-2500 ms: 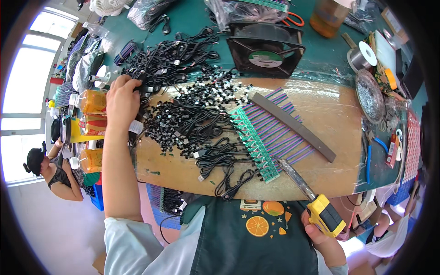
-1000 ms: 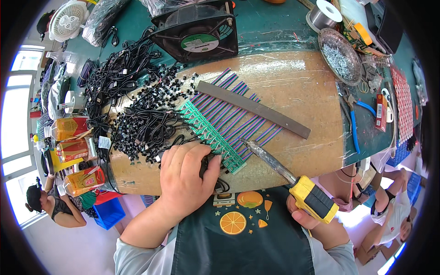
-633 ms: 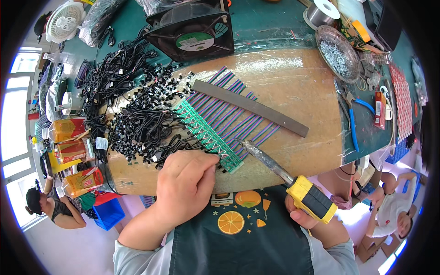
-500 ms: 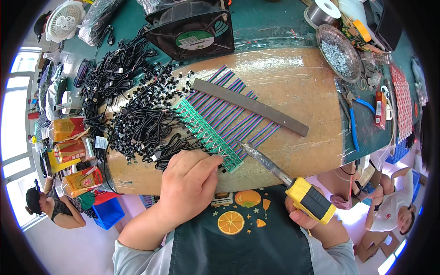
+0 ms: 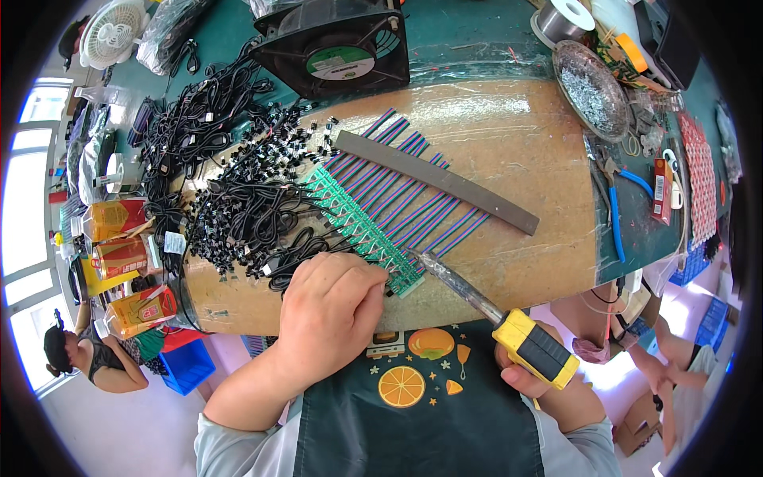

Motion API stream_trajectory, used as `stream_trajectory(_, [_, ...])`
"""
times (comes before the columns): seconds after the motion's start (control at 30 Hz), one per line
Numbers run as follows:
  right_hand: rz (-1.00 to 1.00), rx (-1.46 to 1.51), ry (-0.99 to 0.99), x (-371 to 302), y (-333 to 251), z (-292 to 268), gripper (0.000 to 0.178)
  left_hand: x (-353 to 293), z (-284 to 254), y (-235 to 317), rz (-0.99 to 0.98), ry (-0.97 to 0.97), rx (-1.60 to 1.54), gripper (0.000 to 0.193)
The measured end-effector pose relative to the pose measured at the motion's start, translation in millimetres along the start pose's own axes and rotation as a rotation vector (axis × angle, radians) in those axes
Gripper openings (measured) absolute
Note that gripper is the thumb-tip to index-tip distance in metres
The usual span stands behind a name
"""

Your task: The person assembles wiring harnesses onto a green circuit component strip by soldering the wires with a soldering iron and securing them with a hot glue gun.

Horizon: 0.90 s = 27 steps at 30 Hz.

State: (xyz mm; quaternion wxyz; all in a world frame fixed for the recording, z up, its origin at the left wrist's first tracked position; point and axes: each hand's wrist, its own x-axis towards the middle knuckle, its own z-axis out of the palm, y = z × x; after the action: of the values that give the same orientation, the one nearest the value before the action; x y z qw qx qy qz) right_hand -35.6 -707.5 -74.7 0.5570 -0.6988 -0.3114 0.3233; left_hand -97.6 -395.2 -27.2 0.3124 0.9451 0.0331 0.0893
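Note:
My right hand (image 5: 518, 375) is wrapped round the yellow and black handle of a soldering iron (image 5: 537, 347). The iron's tip is by the near end of a green circuit board strip (image 5: 362, 228), close to the wires there. At that same end, my left hand (image 5: 330, 314) has its fingers pinched together; what they hold is hidden. Purple, black and green striped flat wires (image 5: 387, 196) fan out from the board's right side. Across them lies a flat brown bar (image 5: 437, 183). Black cables (image 5: 274, 215) run off the board's left side.
A large black fan (image 5: 338, 56) stands at the back. Beyond the brown work board are a metal dish of silvery bits (image 5: 592, 91), a solder spool (image 5: 564, 20) and blue-handled pliers (image 5: 614, 211). Orange-labelled bottles (image 5: 139, 312) are at left. Other people sit on both sides.
The iron's tip has shifted slightly right and nearer to me. My left hand stays at almost the same place. The person at far right has leaned and changed posture.

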Motion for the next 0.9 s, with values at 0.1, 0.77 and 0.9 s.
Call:
stream_trajectory(0.1, [-0.001, 0.021, 0.052, -4, 3, 3, 0.042, -1, 0, 1, -0.019, 0.013, -0.02, 0.017])
stream_trajectory(0.77, [-0.079, -0.109, -0.023, -11, 18, -2, 0.05, -2, -2, -4, 0.007, -0.03, -0.018, 0.019])
stream_trajectory(0.9, [-0.127, -0.096, -0.02, -14, 25, -3, 0.049, -3, -1, -5, 0.014, -0.027, -0.029, 0.019])
